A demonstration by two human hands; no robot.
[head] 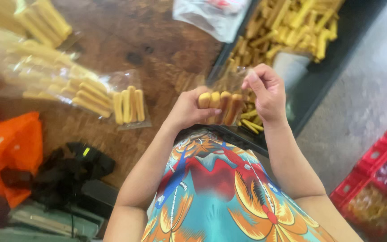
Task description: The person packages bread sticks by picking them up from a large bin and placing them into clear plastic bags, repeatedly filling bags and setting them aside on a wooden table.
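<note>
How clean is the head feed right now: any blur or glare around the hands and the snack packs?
Head view: the left hand and right hand gripping a clear plastic bag of yellow-brown stick biscuits are fairly sharp; the filled clear packs on the brown wooden table are smeared and washed out at far left; the grey floor glares.

The left hand [188, 110] hides the lower ends of the yellow sticks [220, 104] it grips, the clear bag [229, 80] around them blurs, and the red crate [375, 188] runs off the right edge.
</note>
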